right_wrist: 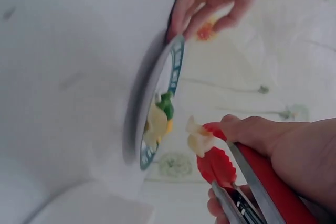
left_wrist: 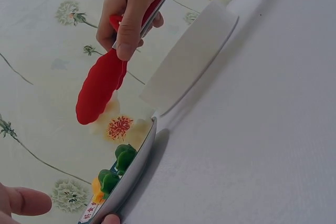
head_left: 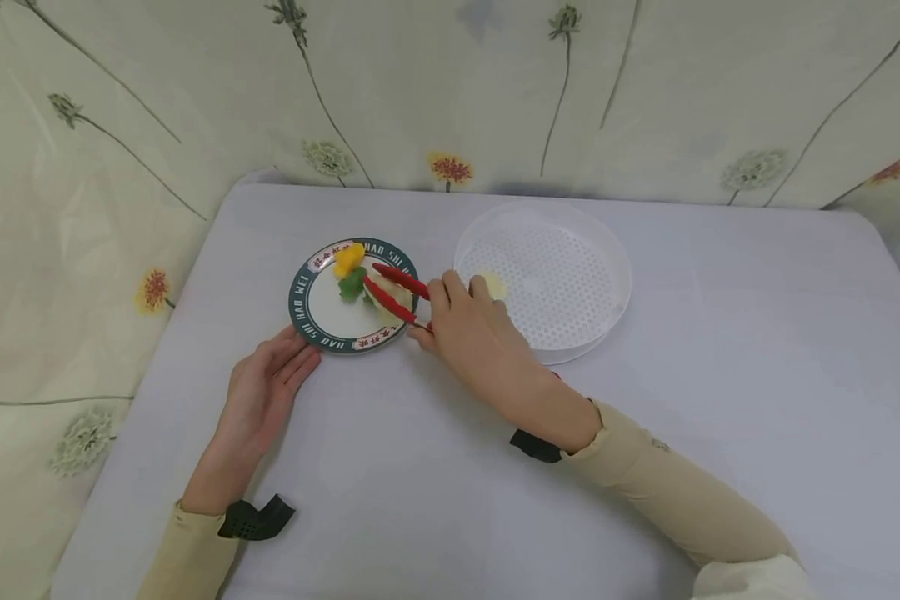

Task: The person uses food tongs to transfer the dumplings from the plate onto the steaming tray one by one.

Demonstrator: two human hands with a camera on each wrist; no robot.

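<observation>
My right hand [head_left: 482,343] grips red-tipped tongs [left_wrist: 101,86] above the right side of a round plate. Between the tong tips is a pale, crinkled dumpling-like piece [right_wrist: 200,140], raised over the plate in the right wrist view. The plate [head_left: 328,310] is white with a green, lettered rim. On it lie a yellow piece [head_left: 349,259], green pieces [left_wrist: 125,158] and another pale piece [right_wrist: 156,124]. My left hand [head_left: 261,390] rests at the plate's near-left edge, fingers extended and fingertips right at the rim.
Right of the plate stands a white round steamer tray [head_left: 562,287] with a perforated bottom. A pale yellow piece [head_left: 493,285] lies inside its left edge, partly behind my right hand. A white cloth covers the table [head_left: 757,350]; a flower-patterned curtain [head_left: 645,100] hangs behind.
</observation>
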